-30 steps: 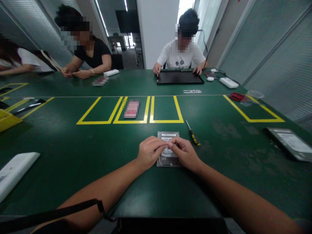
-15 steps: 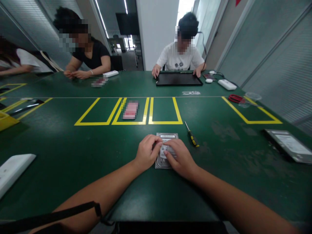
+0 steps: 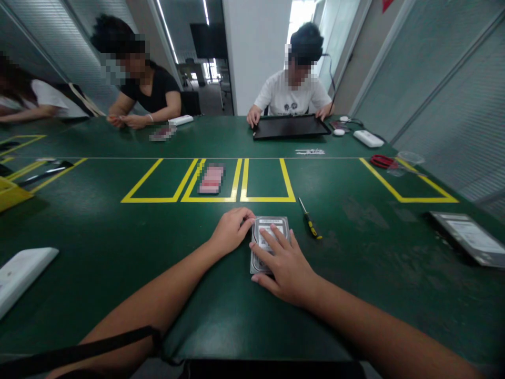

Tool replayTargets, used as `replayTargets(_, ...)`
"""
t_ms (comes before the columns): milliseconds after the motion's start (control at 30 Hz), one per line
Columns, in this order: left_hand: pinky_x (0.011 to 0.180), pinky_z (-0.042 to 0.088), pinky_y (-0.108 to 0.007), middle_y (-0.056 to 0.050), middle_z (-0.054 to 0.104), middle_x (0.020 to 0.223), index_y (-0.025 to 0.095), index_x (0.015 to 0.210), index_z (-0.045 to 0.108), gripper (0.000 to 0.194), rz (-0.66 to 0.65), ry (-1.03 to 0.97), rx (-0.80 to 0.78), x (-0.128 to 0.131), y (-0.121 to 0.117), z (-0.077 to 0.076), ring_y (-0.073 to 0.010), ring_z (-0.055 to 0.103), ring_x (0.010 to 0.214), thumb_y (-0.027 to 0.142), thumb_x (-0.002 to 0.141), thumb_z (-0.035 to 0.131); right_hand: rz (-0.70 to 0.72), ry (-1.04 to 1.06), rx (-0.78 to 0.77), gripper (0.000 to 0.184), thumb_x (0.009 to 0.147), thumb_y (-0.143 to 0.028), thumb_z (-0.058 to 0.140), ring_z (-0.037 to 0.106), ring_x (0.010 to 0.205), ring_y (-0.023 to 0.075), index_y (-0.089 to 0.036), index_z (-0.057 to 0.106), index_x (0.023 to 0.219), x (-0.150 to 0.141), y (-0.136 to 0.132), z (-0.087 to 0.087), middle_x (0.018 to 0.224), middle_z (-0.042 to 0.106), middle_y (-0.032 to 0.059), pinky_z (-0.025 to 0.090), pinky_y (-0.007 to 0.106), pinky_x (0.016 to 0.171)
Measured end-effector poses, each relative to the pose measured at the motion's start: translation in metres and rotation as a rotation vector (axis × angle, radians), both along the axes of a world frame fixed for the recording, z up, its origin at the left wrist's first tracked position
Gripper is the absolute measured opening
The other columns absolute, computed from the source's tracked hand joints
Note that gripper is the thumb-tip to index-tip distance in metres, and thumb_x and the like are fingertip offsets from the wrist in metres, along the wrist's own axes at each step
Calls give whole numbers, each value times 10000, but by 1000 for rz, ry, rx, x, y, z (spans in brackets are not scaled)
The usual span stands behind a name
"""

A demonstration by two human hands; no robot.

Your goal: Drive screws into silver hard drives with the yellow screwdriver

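Observation:
A silver hard drive (image 3: 272, 220) with a white label lies flat on the green table in front of me. My right hand (image 3: 287, 266) rests across it with fingers spread, covering much of its label and right side. At the drive's upper left corner, the fingertips of my left hand (image 3: 231, 231) are pinched together. Something thin and pale may run from them to the drive's top edge, too small to make out. Just beyond the drive, to its right, lies a screwdriver (image 3: 311, 223) with a black and yellow handle.
Yellow tape outlines (image 3: 268, 199) mark the table, one around a blurred pink item (image 3: 212, 179). Another hard drive (image 3: 469, 237) lies far right, near red cable (image 3: 382, 161). A white device (image 3: 23, 276) sits at left. Opposite, a person holds a black panel (image 3: 292, 127); others sit leftward.
My left hand has moved left, off the drive's middle to its upper left corner. My right hand has opened and spread flat over the drive. The person opposite has tilted the black panel slightly.

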State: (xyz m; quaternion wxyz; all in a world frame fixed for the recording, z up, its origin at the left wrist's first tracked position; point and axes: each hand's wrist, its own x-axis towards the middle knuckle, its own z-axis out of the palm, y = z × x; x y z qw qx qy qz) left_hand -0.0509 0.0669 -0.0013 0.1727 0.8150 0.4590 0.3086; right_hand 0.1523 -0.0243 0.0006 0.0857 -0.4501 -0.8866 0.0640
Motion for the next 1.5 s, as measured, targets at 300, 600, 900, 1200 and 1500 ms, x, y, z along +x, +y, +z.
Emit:
replayTargets(300, 783, 457, -300, -32, 690, 912, 187, 919, 629, 126, -133, 251, 13, -8, 25, 11, -187, 624, 851, 230, 958, 517, -10, -10, -20, 671, 939, -665, 472, 97, 1496, 382, -328, 410, 1516, -2, -3, 3, 1623, 174, 82, 119, 722, 1137)
replayTargets(600, 687, 428, -268, -35, 701, 833, 194, 852, 681, 125, -173, 338, -48, -2, 37, 28, -177, 621, 738, 213, 876, 560, -28, 10, -33, 671, 937, -656, 480, 123, 1488, 389, -320, 414, 1514, -4, -6, 4, 1619, 188, 93, 127, 718, 1134)
replayTargets(900, 606, 421, -265, -23, 688, 671, 211, 697, 708, 70, -123, 268, -137, 7, 43, 38, -173, 613, 612, 184, 744, 663, -23, 22, -6, 665, 939, -654, 469, 144, 1481, 396, -311, 426, 1506, -3, -6, 3, 1613, 200, 107, 132, 721, 1129)
replayTargets(1200, 579, 446, -247, -6, 702, 671, 185, 701, 718, 52, -32, 61, -343, 3, 42, 25, -149, 630, 602, 192, 720, 670, -24, 26, 16, 655, 943, -643, 473, 153, 1476, 397, -305, 435, 1503, -3, -7, 2, 1612, 204, 107, 137, 721, 1128)
replayTargets(1500, 879, 563, -348, -127, 688, 1108, 144, 1137, 603, 285, 310, -511, -423, 11, -4, -9, -185, 686, 986, 194, 856, 603, -7, 41, 39, 669, 938, -655, 481, 178, 1469, 382, -290, 436, 1497, -1, -7, 4, 1597, 254, 88, 88, 719, 1140)
